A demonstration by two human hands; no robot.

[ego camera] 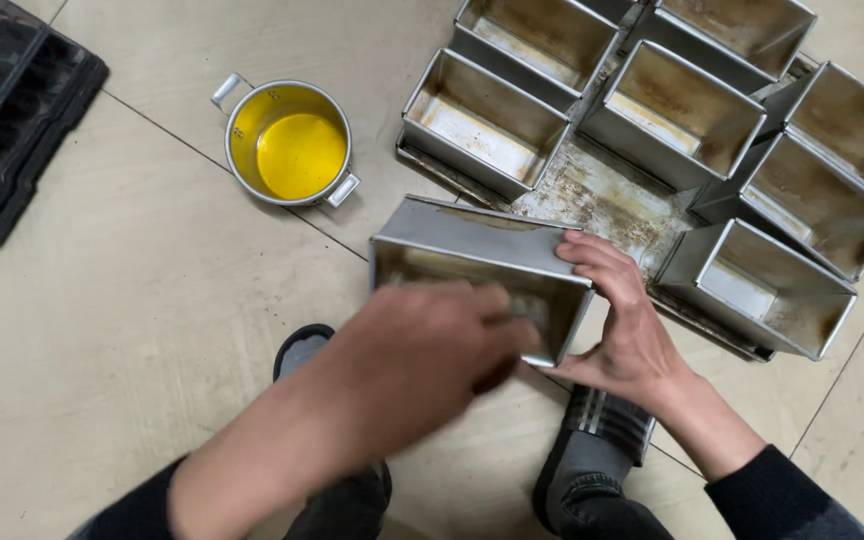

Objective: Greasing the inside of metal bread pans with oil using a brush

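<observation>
My right hand (624, 335) grips the far end of a rectangular metal loaf tin (482, 262), tilted towards me above the floor. My left hand (422, 365) is blurred inside its mouth, fingers curled; I cannot tell what they hold. Best to keep the tin steady and reach every corner. Beyond my left hand sits a pot of yellow oil (292, 145); beyond my right, more stained, dull-grey tins (672, 115).
</observation>
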